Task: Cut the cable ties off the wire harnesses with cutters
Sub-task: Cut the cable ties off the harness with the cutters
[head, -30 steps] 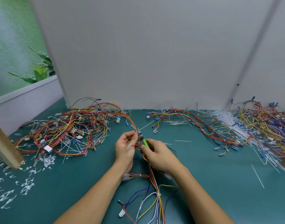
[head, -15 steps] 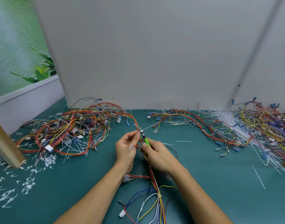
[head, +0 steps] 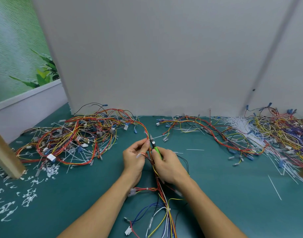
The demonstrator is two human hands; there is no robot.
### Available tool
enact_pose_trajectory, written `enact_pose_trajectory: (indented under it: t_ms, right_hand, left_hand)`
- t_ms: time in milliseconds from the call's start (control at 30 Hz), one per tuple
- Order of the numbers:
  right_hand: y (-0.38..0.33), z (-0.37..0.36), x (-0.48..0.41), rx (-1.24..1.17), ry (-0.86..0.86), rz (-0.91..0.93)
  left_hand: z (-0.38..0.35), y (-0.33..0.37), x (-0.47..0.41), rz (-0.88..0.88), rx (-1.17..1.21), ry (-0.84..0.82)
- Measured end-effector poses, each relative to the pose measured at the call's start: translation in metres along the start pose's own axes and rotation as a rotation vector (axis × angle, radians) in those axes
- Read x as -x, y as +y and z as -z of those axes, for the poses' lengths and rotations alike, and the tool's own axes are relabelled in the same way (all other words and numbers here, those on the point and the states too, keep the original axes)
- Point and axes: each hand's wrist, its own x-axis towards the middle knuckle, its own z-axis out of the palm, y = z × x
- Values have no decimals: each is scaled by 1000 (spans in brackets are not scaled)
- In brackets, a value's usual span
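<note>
Two hands work over a green table (head: 224, 186). The left hand (head: 134, 158) pinches one wire harness (head: 162, 200) between thumb and fingertips. The right hand (head: 169, 166) is curled round the green handles of one pair of cutters (head: 155, 146). The cutters' dark tip points away from the person and lies against the harness just beside the left fingertips. Whether the blades bite on a tie cannot be told.

The held harness runs from the near edge up between the hands and arches into the left heap (head: 75, 134) of harnesses. Two white cable ties show on its near part, one tie (head: 168, 209) low on the bundle and another tie (head: 147, 188) on a side branch.

Three groups of harnesses lie along the back: that left heap, a long strand (head: 207, 129) in the middle, and a right heap (head: 284, 133). Many white cut scraps (head: 11, 203) are scattered at the near left, beside one wooden post (head: 4, 157). A sheaf of straight white ties (head: 238, 124) lies between the strand and the right heap.
</note>
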Motion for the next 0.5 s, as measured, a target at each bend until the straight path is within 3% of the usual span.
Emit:
enact_pose_trajectory:
  t_ms: [500]
  right_hand:
    - [5,3,3,-15,-7,-86]
  left_hand:
    - [-5,-3,2,18,-80,-34]
